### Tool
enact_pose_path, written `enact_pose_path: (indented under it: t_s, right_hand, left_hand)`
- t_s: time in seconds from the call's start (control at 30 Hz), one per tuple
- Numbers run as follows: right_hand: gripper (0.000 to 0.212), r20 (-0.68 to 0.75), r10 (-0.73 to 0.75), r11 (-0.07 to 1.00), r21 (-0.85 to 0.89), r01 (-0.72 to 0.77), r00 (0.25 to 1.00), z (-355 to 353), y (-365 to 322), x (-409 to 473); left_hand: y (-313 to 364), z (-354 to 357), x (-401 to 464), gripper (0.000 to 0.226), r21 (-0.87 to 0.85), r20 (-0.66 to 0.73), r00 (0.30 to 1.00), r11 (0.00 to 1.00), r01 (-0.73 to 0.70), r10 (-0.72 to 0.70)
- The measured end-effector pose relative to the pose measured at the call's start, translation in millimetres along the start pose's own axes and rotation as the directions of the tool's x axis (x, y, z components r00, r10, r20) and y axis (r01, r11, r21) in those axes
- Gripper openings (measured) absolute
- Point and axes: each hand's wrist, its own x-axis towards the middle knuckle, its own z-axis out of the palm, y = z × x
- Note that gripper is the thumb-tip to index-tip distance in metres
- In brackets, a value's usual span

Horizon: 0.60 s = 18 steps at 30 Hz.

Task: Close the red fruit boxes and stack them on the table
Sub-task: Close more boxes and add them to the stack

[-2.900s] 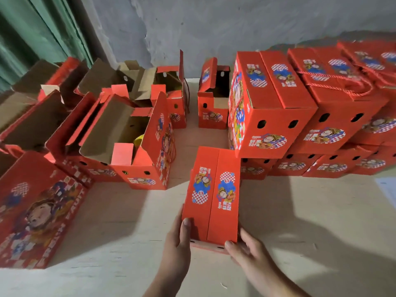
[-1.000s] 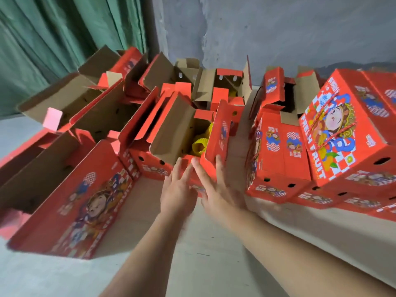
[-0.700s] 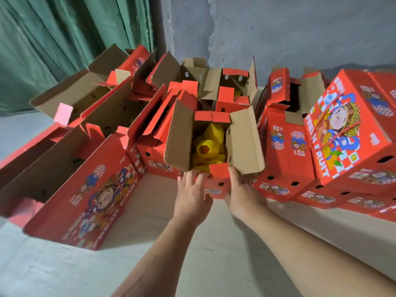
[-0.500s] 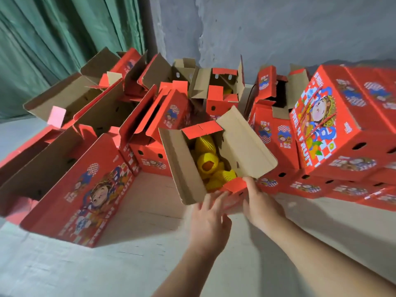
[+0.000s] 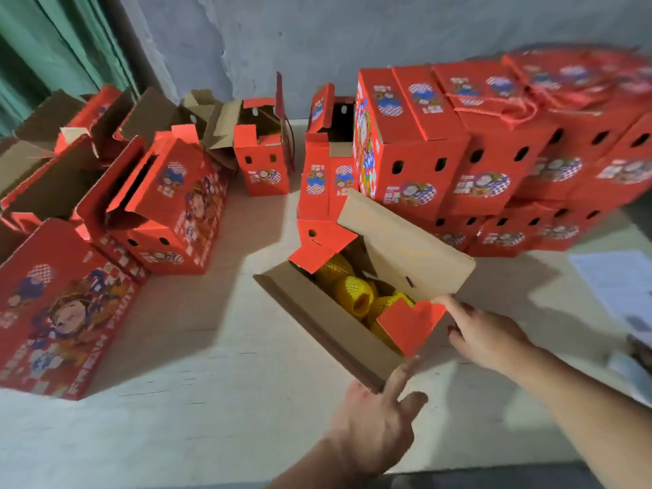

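Fingers (image 5: 398,377) touching open fruit box (image 5: 317,312) corner

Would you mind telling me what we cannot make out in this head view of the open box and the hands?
- Fruit count in the open box: its red end flaps and brown side flaps cover part of the yellow netted fruit.
- Closed stack, far right: motion blur smears prints and rope handles.
- Paper sheet: text too blurred to read, cut by the right edge.
- Left hand and right hand: contact with the box unclear.
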Motion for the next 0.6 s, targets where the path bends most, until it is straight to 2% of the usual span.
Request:
enact_pose_path:
  t_s: [0.1, 0.17, 0.23, 0.3, 0.33, 0.4, 0.43, 0.5, 0.53, 0.57, 0.6]
  right_hand:
    - [0.07, 0.011, 0.045, 0.996, -0.073, -0.044, 0.999, -9.0, 60.8, -21.4]
    - [0.082, 0.048, 0.102, 0.989, -0.115, -0.096, 0.994, -15.7, 89.9, -30.0]
    - [0.095, 0.097, 0.134, 0.99, -0.059, -0.128, 0.986, -18.9, 104.5, -39.3]
    - [0.11, 0.11, 0.126, 0.987, 0.09, -0.136, 0.986, -18.1, 107.0, -50.9]
    - [0.113, 0.119, 0.112, 0.974, 0.183, -0.133, 0.987, -15.6, 107.0, -57.5]
    - [0.109, 0.155, 0.033, 0.926, 0.367, -0.089, 0.987, -4.6, 95.6, -67.9]
    - [0.105, 0.161, -0.012, 0.872, 0.485, -0.069, 0.987, 3.3, 87.6, -73.1]
    - [0.103, 0.123, -0.033, 0.642, 0.764, -0.074, 0.992, 16.8, 70.3, -78.6]
    - [0.109, 0.081, -0.025, 0.571, 0.819, -0.053, 0.996, 20.3, 64.7, -79.8]
    - [0.11, 0.047, -0.013, 0.505, 0.863, -0.034, 0.999, 21.7, 60.4, -79.1]
    - [0.101, 0.019, 0.002, 0.426, 0.905, -0.018, 1.0, 21.8, 57.4, -79.9]
  left_hand:
    - [20.2, 5.0, 20.5, 0.019, -0.086, 0.013, 0.979, 0.976, -0.202, 0.204]
    - [26.8, 5.6, 36.8, 0.022, -0.105, 0.031, 0.977, 0.973, -0.205, 0.209]
    - [24.3, 2.9, 53.7, 0.03, -0.117, 0.074, 0.995, 0.991, -0.065, 0.074]
    - [16.2, -2.4, 69.5, 0.028, -0.144, 0.022, 0.994, 0.984, 0.107, -0.105]
    - [10.7, -3.0, 75.8, 0.025, -0.168, -0.061, 0.978, 0.968, 0.189, -0.202]
    - [-3.0, -2.4, 84.8, 0.034, -0.259, -0.188, 0.882, 0.888, 0.381, -0.433]
    - [-11.2, -3.5, 88.6, 0.044, -0.333, -0.203, 0.811, 0.818, 0.47, -0.548]
    - [-31.6, -7.3, 97.2, 0.072, -0.438, -0.139, 0.69, 0.669, 0.601, -0.71]
    - [-42.7, -9.0, 101.6, 0.088, -0.458, -0.074, 0.67, 0.622, 0.635, -0.738]
    - [-51.2, -11.0, 106.4, 0.101, -0.471, -0.008, 0.684, 0.606, 0.641, -0.73]
    - [-57.0, -12.9, 110.8, 0.106, -0.499, 0.053, 0.713, 0.6, 0.625, -0.699]
